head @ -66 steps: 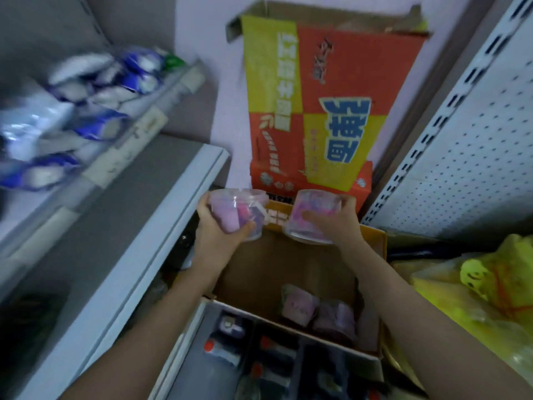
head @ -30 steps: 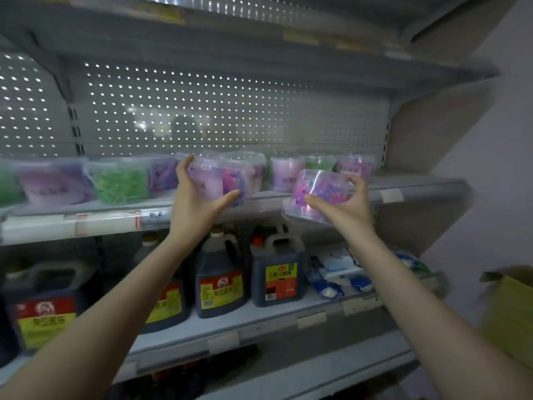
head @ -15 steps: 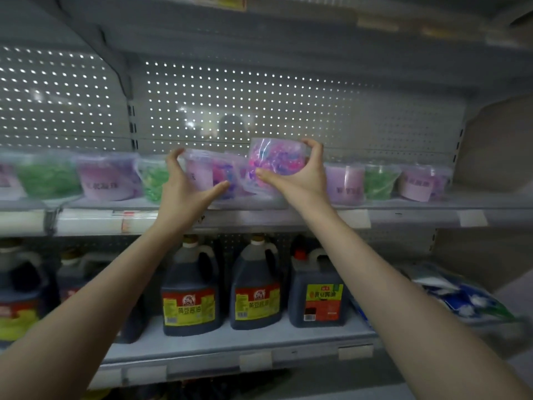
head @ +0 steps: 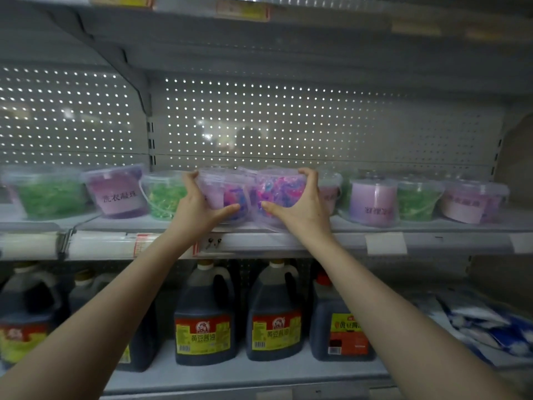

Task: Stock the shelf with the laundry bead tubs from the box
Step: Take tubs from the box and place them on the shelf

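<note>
On the shelf (head: 288, 241), mid-row: both held tubs now rest on the board, side by side and touching. Half a second ago the right tub (head: 278, 194) was raised above it. Left hand (head: 199, 210) grips the left tub (head: 222, 194); right hand (head: 301, 210) grips the right tub. Judgement: pair placed, release pending.

Count on shelf: 2 held tubs, 3 further left, 4 further right (one partly hidden). Below shelf: 3 jugs (head: 206, 313) fully seen, others obscured. Box not in view.
</note>
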